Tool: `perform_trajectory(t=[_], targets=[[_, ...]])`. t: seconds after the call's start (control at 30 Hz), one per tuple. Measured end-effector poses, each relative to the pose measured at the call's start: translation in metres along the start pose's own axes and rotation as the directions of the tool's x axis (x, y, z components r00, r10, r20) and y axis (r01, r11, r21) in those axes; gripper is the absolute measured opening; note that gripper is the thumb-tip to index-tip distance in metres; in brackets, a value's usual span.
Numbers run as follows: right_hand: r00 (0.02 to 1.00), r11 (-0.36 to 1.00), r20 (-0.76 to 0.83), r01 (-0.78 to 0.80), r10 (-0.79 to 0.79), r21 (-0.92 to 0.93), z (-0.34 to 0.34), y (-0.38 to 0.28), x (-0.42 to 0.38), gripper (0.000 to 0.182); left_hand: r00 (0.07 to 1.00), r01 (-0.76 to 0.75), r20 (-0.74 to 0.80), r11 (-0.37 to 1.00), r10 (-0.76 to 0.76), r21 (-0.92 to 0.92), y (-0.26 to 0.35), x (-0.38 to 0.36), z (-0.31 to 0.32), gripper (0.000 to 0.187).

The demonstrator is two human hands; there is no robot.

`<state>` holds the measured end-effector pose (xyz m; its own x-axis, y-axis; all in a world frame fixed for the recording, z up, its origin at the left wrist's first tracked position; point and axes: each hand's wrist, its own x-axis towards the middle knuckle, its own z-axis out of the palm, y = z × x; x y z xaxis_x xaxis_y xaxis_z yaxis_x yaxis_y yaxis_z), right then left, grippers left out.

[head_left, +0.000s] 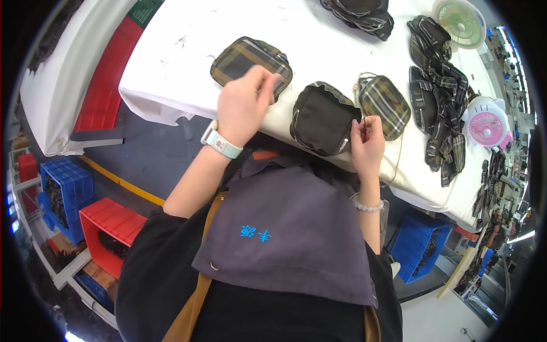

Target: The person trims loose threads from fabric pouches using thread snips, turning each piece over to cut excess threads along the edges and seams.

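My left hand (245,105), with a watch on its wrist, is closed with fingers curled together over the near edge of a plaid pouch (233,60). Whatever it holds, if anything, is too small to make out. My right hand (368,142) pinches the right edge of a black pouch (325,119), which has its dark inside facing up and a zipper along its rim. A small red item (366,134) shows between the right fingers, partly hidden. Just right of the black pouch lies another plaid pouch (384,107) with a cord beside it.
On the white table (188,74) are a dark pouch stack (362,17), a heap of plaid pouches (436,97), a green fan (460,23) and a pink fan (488,126). Blue crates (419,245) and red crates (111,228) stand below. The table's front edge runs beneath my hands.
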<state>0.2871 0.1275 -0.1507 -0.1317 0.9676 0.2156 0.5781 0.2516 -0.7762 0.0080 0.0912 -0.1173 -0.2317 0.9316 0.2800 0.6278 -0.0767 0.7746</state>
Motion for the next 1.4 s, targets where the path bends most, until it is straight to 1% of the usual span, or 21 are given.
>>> perform_trajectory(t=[0.07, 0.1, 0.13, 0.17, 0.2, 0.23, 0.27, 0.33, 0.37, 0.4, 0.53, 0.6, 0.73, 0.83, 0.93, 0.97, 1.07, 1.13, 1.2, 1.27, 1.4], targets=[[1.0, 0.998, 0.004, -0.015, 0.014, 0.062, 0.0, -0.003, -0.004, 0.017, 0.987, 0.022, -0.16, 0.997, -0.033, -0.07, -0.011, 0.002, -0.012, 0.006], [0.999, 0.996, 0.027, -0.024, 0.022, 0.083, -0.001, -0.005, -0.005, 0.014, 0.972, -0.105, -0.206, 0.994, 0.111, 0.04, -0.021, 0.006, -0.021, 0.014], [0.999, 0.994, 0.048, -0.029, 0.024, 0.103, -0.002, -0.008, -0.004, 0.011, 0.969, -0.119, -0.215, 0.992, 0.123, 0.034, -0.026, 0.007, -0.026, 0.014], [0.999, 0.995, 0.037, -0.013, 0.009, 0.101, -0.005, -0.013, -0.002, 0.011, 0.928, -0.129, -0.315, 0.965, 0.199, 0.23, -0.029, 0.007, -0.032, 0.018], [0.985, 0.991, 0.167, -0.057, 0.037, 0.121, -0.01, -0.019, -0.003, 0.005, 0.873, -0.106, -0.395, 0.903, 0.285, 0.416, -0.029, 0.007, -0.04, 0.023], [0.954, 0.986, 0.295, -0.103, 0.059, 0.135, -0.013, -0.026, -0.001, 0.005, 0.884, -0.072, -0.403, 0.921, 0.237, 0.384, -0.039, 0.005, -0.043, 0.031], [0.956, 0.987, 0.29, -0.088, 0.045, 0.136, -0.014, -0.034, 0.001, 0.005, 0.877, -0.075, -0.414, 0.92, 0.244, 0.384, -0.046, 0.004, -0.047, 0.031], [0.872, 0.93, 0.482, -0.243, 0.086, 0.275, -0.011, -0.056, 0.006, 0.016, 0.949, 0.038, -0.314, 0.995, -0.006, 0.096, -0.056, 0.003, -0.049, 0.034], [0.874, 0.906, 0.484, -0.24, 0.045, 0.348, -0.009, -0.068, 0.01, 0.021, 0.955, 0.146, -0.242, 0.982, -0.172, -0.123, -0.059, 0.003, -0.046, 0.035], [0.878, 0.91, 0.478, -0.225, 0.034, 0.349, -0.01, -0.078, 0.017, 0.021, 0.954, 0.135, -0.253, 0.983, -0.164, -0.127, -0.06, 0.002, -0.045, 0.035], [0.917, 0.943, 0.386, -0.036, -0.1, 0.33, -0.017, -0.111, 0.049, 0.022, 0.968, 0.102, -0.217, 0.99, -0.122, -0.101, -0.065, 0.001, -0.041, 0.032], [0.958, 0.931, 0.255, 0.029, -0.13, 0.364, -0.018, -0.12, 0.068, 0.022, 0.969, 0.125, -0.199, 0.985, -0.147, -0.118, -0.065, 0.002, -0.041, 0.029], [0.951, 0.902, -0.194, 0.292, -0.24, 0.317, -0.012, -0.128, 0.135, 0.025, 0.964, 0.045, -0.256, 0.992, -0.075, -0.12, -0.07, 0.003, -0.039, 0.027], [0.959, 0.831, -0.189, 0.279, -0.212, 0.482, -0.001, -0.117, 0.192, 0.034, 0.964, 0.05, -0.257, 0.996, -0.066, -0.068, -0.067, 0.002, -0.039, 0.027], [0.986, 0.862, -0.024, 0.154, -0.164, 0.483, 0.028, -0.097, 0.197, 0.051, 0.963, 0.108, -0.229, 0.981, -0.143, -0.158, -0.063, 0.003, -0.042, 0.029], [0.967, 0.874, -0.001, 0.23, -0.254, 0.428, 0.04, -0.09, 0.188, 0.057, 0.965, 0.137, -0.2, 0.975, -0.171, -0.174, -0.061, 0.003, -0.044, 0.029], [0.956, 0.94, 0.112, 0.236, -0.27, 0.246, 0.073, -0.078, 0.151, 0.049, 0.959, 0.201, -0.139, 0.937, -0.248, -0.285, -0.06, 0.003, -0.049, 0.029], [0.968, 0.97, 0.205, 0.096, -0.143, 0.222, 0.082, -0.085, 0.13, 0.039, 0.952, 0.237, -0.098, 0.899, -0.291, -0.368, -0.063, 0.005, -0.052, 0.029], [0.922, 0.967, 0.302, 0.206, -0.243, 0.149, 0.089, -0.082, 0.122, 0.034, 0.965, 0.223, -0.021, 0.862, -0.261, -0.456, -0.064, 0.007, -0.057, 0.029], [0.919, 0.964, 0.318, 0.175, -0.232, 0.199, 0.091, -0.088, 0.115, 0.03, 0.951, 0.289, 0.026, 0.85, -0.31, -0.442, -0.061, 0.009, -0.06, 0.028], [0.903, 0.947, 0.407, 0.001, -0.139, 0.321, 0.089, -0.11, 0.107, 0.03, 0.969, 0.221, 0.024, 0.828, -0.244, -0.516, -0.071, 0.028, -0.062, 0.026]])
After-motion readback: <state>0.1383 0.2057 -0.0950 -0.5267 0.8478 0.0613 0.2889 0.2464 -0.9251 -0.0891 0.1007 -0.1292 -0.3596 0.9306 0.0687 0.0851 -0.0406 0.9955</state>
